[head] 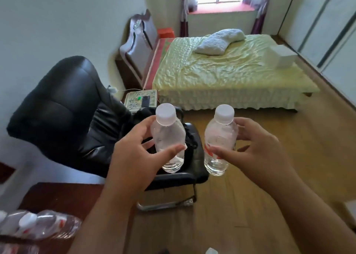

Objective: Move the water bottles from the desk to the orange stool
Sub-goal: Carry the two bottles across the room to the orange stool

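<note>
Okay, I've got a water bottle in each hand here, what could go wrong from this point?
Both hands are full: the left hand holds one bottle, the right hand the other bottle, so neither can steady anything. The black chair stands close ahead and could be bumped. No orange stool shows in this view, so you may have to turn to find it.

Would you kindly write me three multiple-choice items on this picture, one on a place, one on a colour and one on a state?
1. Where does the folded white blanket lie?
A. on the bed
B. on the black chair
C. on the floor

2. What colour are the caps of the two held bottles?
A. red
B. white
C. blue

3. What is the left hand doing?
A. hanging idle
B. pressing flat on the desk
C. gripping a bottle

Answers:
1 A, it rests on the green bedspread.
2 B, both the left bottle and the right bottle show white caps.
3 C, its thumb and fingers curl round the left bottle; the right hand grips the other.
</note>
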`<action>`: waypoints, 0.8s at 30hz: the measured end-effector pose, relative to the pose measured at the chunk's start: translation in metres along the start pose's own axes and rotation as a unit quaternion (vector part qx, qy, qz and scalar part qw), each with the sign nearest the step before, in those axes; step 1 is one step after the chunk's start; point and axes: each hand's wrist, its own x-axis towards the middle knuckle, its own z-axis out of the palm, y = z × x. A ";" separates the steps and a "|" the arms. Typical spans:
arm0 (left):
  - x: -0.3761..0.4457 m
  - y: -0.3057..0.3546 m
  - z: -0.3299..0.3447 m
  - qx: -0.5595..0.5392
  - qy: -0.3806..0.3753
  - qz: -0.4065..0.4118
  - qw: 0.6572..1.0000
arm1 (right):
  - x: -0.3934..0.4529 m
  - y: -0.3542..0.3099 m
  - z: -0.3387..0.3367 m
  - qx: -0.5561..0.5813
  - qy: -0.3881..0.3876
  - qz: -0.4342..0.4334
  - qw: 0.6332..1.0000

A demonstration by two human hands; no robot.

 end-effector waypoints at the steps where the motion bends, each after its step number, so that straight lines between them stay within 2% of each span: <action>1: 0.006 0.006 0.012 -0.008 -0.013 0.006 1.000 | -0.002 0.006 -0.011 -0.008 0.012 0.006 1.000; 7: 0.043 0.044 0.074 -0.056 -0.135 0.055 0.988 | -0.016 0.034 -0.070 -0.028 0.117 0.076 0.990; 12: 0.076 0.069 0.117 -0.083 -0.232 0.102 0.964 | -0.031 0.044 -0.091 -0.024 0.186 0.150 0.971; 19: 0.108 0.076 0.151 -0.084 -0.341 0.156 0.923 | -0.053 0.040 -0.085 -0.010 0.276 0.265 0.924; 24: 0.121 0.062 0.167 -0.073 -0.400 0.182 0.895 | -0.065 0.039 -0.059 -0.009 0.323 0.313 0.893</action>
